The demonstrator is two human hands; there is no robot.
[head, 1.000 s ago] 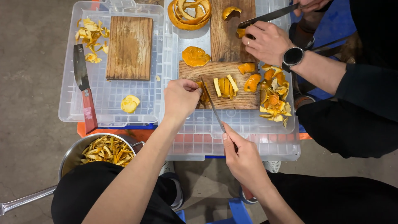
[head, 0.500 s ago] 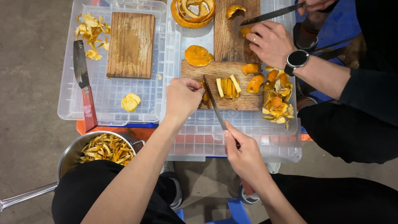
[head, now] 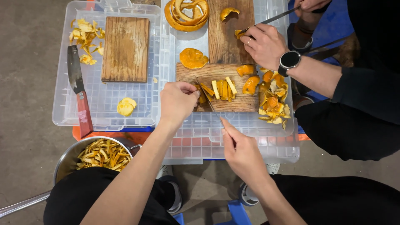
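Nearest you, a steel pot (head: 68, 160) held cut peel strips. Your right hand (head: 241, 152) had its fingers clenched around a thin knife (head: 207, 99), blade angled toward the peel strips (head: 221, 88). Your left hand (head: 178, 101) pinched those strips flat on the wooden board (head: 216, 104), evidently to steady them. Farther off, a co-worker's hand (head: 266, 43) pressed peel on a second board (head: 227, 37). No labels were visible.

Left hand (head: 178, 100) curled, fingers pressing down, right hand (head: 241, 151) gripping
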